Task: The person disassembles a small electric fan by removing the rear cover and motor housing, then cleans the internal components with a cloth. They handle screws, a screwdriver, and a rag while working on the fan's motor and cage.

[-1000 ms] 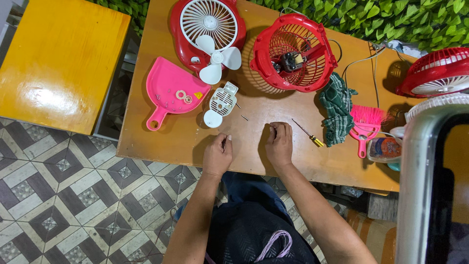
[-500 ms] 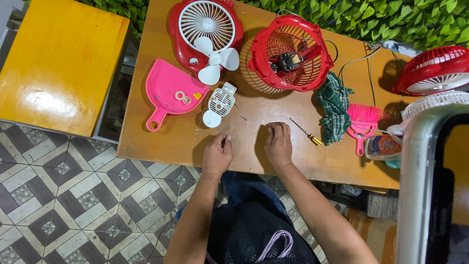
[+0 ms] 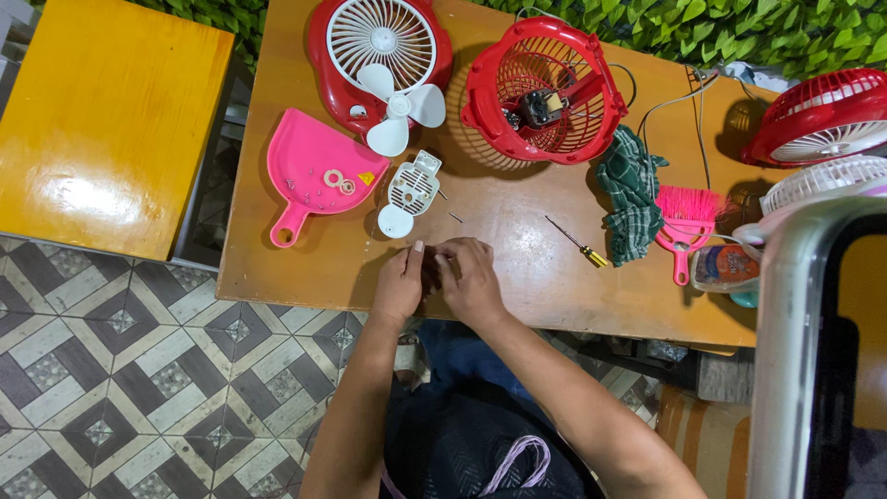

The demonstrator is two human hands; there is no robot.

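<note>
Bright overhead light glares off the glossy orange worktop (image 3: 517, 231); soft shadows pool beneath the red fan cage (image 3: 543, 91). Focus sharp, edges slightly bowed.

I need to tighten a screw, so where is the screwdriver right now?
In the head view, the screwdriver lies on the wooden table, just right of the right hand and left of the green checked cloth.

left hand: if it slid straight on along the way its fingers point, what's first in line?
Likely the small white fan motor cover, which lies just beyond the left hand up the wooden table. The pink dustpan sits off to the side of that line. Both lie flat, so contact depends on hand height.
</note>
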